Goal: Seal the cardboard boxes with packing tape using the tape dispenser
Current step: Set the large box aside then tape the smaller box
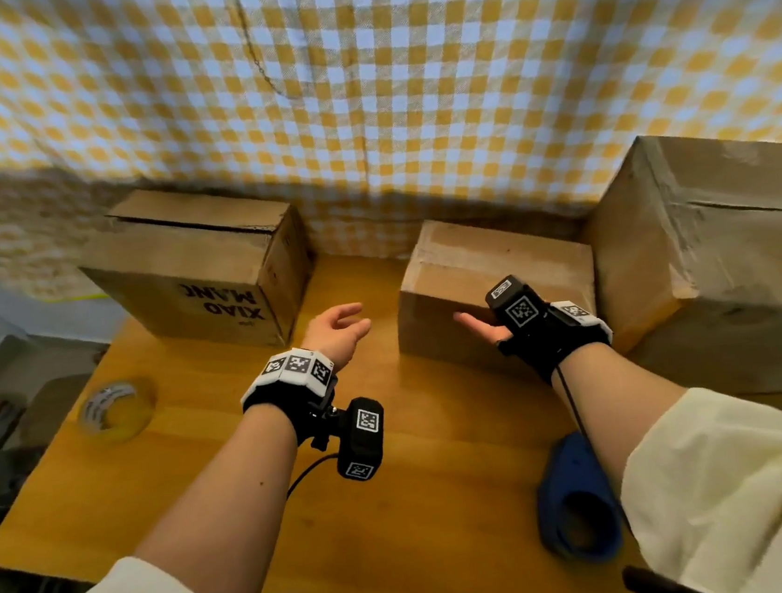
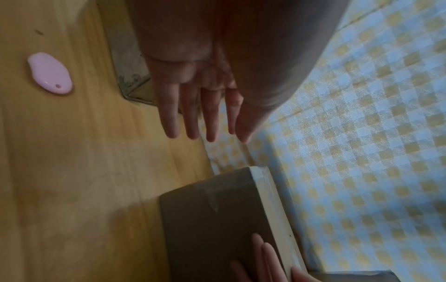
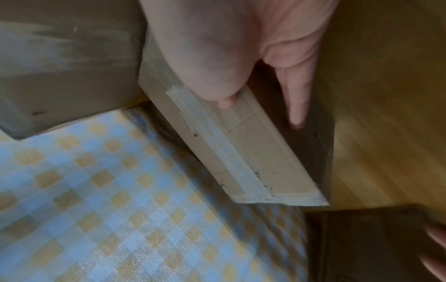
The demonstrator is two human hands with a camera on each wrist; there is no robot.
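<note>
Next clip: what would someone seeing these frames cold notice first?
The yellow-and-white checked cloth filling the backdrop, with three cardboard boxes along it on the wooden table. Both bare hands reach toward the small middle box: the right hand lies with straight fingers against its near side, the left hand hovers open beside it. A blue tape dispenser lies unused under the right forearm, a tape roll far left.

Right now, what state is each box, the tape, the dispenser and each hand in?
Left box: flaps down, top seam untaped, slightly gaping.
Middle box: shut, tape along its top.
Right box: shut; taping unclear.
Tape roll: lying flat on the table, untouched.
Dispenser: lying on the table, unheld.
Left hand: open, holding nothing.
Right hand: open, fingers against the middle box's side.
</note>
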